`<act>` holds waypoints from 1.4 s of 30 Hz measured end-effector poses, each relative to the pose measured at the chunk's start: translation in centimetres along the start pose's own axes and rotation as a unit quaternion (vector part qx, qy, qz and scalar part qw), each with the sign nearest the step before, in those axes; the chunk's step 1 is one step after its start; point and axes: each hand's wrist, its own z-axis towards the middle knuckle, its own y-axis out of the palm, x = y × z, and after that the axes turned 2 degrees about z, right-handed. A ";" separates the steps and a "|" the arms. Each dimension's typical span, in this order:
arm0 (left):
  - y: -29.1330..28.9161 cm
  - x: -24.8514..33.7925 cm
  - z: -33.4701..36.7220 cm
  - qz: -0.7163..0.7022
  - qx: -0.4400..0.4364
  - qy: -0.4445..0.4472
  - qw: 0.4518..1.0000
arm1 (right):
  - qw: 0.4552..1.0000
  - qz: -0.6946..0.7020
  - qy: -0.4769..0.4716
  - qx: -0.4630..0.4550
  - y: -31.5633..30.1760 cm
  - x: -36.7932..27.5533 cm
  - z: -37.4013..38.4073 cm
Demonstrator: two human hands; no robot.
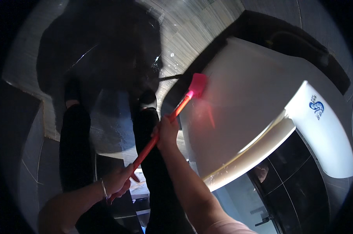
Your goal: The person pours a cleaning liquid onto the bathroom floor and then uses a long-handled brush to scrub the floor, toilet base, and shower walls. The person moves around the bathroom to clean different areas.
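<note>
A long-handled scrub brush (148, 147) with an orange-red handle and a pink head slants up across the view. Its pink head lies against the outer side of a large white bathtub (231, 113), and a red reflection shows on the tub below it. My left hand (120, 182), with a bracelet at the wrist, is closed round the lower end of the handle. Farther up the handle, my right hand (167, 132) wraps round it. The bristles or face of the head against the tub are hidden.
A white curved pad (321, 128) with a blue emblem sits over the tub's rim at the right. Grey wood-look floor (196, 23) spreads at the top, with a dark shadow over its left part. My feet stand left of the tub. A dark door handle (263, 221) shows at lower right.
</note>
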 end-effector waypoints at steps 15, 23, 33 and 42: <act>0.7 8.1 3.1 0.017 -0.011 -0.029 0.999 | 0.996 -0.017 -0.079 -0.037 -1.1 -4.2 7.3; -0.5 3.5 -0.8 0.026 -0.029 -0.098 0.994 | 0.999 0.035 -0.030 0.014 0.0 -2.2 0.0; 0.2 2.9 0.2 -0.005 -0.035 -0.098 0.995 | 0.999 -0.020 -0.048 0.013 -1.0 -2.2 0.7; 2.4 6.5 2.7 0.032 0.009 -0.068 0.997 | 0.987 -0.068 -0.138 -0.037 -2.1 -3.8 6.1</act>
